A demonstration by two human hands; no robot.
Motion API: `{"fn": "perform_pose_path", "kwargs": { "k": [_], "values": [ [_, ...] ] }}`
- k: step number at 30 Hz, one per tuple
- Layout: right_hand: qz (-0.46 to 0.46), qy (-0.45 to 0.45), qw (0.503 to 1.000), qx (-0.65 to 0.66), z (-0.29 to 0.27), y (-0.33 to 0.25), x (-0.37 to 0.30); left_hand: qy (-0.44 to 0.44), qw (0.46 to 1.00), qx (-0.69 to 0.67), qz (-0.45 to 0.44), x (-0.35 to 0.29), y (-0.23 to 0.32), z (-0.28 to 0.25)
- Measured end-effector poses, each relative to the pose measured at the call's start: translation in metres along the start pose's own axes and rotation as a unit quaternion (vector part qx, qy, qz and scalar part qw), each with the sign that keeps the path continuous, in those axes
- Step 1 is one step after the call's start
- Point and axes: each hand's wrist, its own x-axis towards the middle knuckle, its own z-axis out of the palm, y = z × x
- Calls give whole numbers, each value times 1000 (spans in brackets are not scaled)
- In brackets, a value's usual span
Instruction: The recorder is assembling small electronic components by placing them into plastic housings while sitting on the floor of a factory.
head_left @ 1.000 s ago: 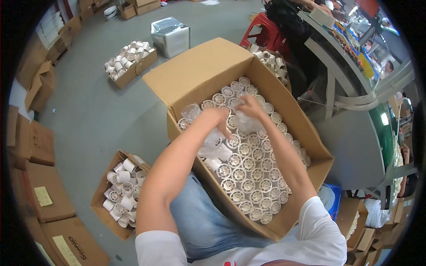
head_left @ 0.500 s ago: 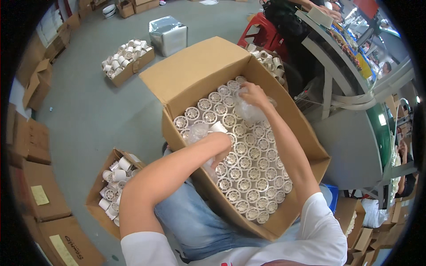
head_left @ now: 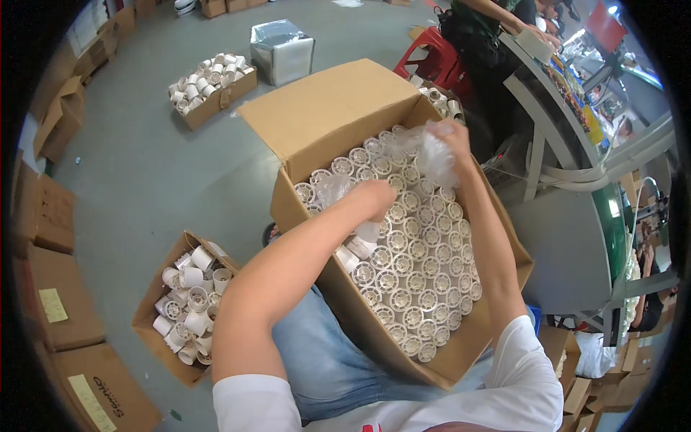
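In front of me an open cardboard box (head_left: 335, 126) holds rows of white round plastic parts (head_left: 415, 283) with spoked ends facing up. My right hand (head_left: 450, 144) is closed on a crumpled clear plastic bag (head_left: 434, 162), above the box's right side. Over the middle of the rows, my left hand (head_left: 376, 199) is curled, with clear plastic film (head_left: 335, 189) showing on both sides of it; its fingertips are partly hidden. Below that hand, a couple of white parts (head_left: 360, 247) lie on their sides by the left wall.
A smaller carton of loose white parts (head_left: 188, 302) stands at my left. Another such carton (head_left: 210, 85) and a silvery wrapped block (head_left: 282, 54) are on the floor beyond. A red stool (head_left: 435, 54) and a workbench (head_left: 558, 230) stand at right, with a co-worker's arm (head_left: 497, 13) beyond.
My right hand has lifted and moved right, drawing the bag up with it. My left hand has shifted up and right, and white parts lying by the left wall have come into view.
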Motion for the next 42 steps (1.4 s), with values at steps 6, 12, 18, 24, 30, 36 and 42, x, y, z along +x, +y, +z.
{"fn": "perform_pose_path", "kwargs": {
  "k": [6, 12, 18, 24, 30, 36, 42],
  "values": [
    [-60, 133, 949, -279, -23, 11, 28, 57, 997, -4, -45, -2, -9, -14],
    [-46, -122, 953, -273, 41, 36, -14, 82, 993, 22, -78, 5, -32, 4],
    [-40, -267, 885, -379, 94, -16, -49, 37, 994, 49, -90, 6, -35, 10],
    [-36, -272, 919, -284, 119, -18, -49, 18, 994, 34, -104, 3, -38, 12],
    [40, -167, 983, 69, 97, 22, -35, -1, 994, 21, -103, 5, -35, 8],
    [98, -137, 856, 489, 32, 10, 0, 6, 993, 1, -114, 8, -37, 11],
    [-14, -2, 952, -305, 16, -5, -5, -5, 992, 6, -128, 9, -40, 8]
  ]
}}
